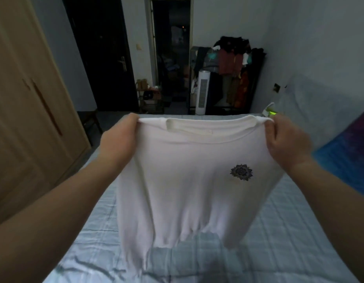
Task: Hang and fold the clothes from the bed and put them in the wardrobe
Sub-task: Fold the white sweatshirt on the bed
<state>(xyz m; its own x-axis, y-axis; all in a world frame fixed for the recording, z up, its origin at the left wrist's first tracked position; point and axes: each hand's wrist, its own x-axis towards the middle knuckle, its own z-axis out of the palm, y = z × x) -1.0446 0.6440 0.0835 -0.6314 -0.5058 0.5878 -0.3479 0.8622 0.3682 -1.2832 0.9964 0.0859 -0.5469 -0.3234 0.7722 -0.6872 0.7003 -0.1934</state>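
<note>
Left hand (118,137) and right hand (285,139) each pinch a shoulder of the white shirt (183,180), fingers curled round the cloth. Shirt hangs spread between them above the bed (279,231), hem near the sheet. Wardrobe (30,99) at left, doors closed.

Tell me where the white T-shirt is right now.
In the head view the white T-shirt hangs mid-frame over the bed, with the left hand gripping its shoulder on the left side and the right hand gripping the other.
</note>
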